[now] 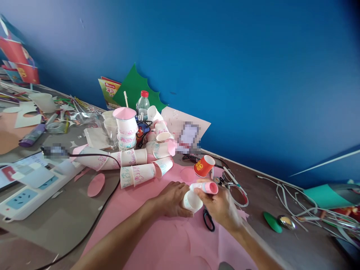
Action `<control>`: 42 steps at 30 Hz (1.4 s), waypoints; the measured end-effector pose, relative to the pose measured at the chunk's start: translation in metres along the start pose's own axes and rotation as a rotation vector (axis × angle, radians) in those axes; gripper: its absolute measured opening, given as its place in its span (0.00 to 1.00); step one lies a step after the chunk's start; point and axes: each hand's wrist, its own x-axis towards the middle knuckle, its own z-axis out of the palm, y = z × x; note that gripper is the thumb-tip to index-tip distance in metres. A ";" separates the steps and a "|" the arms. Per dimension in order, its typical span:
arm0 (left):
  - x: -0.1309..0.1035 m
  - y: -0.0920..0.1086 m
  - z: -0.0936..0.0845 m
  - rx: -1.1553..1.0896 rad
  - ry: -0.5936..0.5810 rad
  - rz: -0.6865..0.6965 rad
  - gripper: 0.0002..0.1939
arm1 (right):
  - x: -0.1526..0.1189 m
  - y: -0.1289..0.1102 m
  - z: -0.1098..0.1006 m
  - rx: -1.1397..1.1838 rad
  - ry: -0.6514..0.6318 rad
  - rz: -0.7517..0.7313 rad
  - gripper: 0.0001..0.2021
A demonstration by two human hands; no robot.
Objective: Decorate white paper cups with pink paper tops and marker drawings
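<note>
The paper cup [192,201] is gripped by the left hand [173,198] above pink paper [157,240]; a glue stick [201,186] is pinched by the right hand [222,207]. Gluing is apparently being done; steady holding is needed.

The yellow-green packet [109,92] bears the character "彩".

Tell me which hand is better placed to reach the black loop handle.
Probably the right: the right hand is nearer the black loop handle, though it holds a pink-ended tube. The left hand is farther off, holding a white cup.
</note>
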 end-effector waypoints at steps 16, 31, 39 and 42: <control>0.001 0.003 -0.005 -0.087 0.008 0.005 0.18 | 0.008 -0.007 0.016 0.073 -0.094 0.113 0.19; -0.002 0.001 0.001 0.025 0.032 0.021 0.24 | 0.017 0.013 -0.017 -0.192 0.077 0.224 0.24; 0.000 0.003 0.000 0.040 -0.020 -0.014 0.28 | 0.009 -0.003 0.007 -0.054 -0.105 0.129 0.22; -0.001 0.002 0.002 0.050 -0.002 -0.004 0.26 | 0.019 0.007 0.011 -0.199 -0.044 0.158 0.20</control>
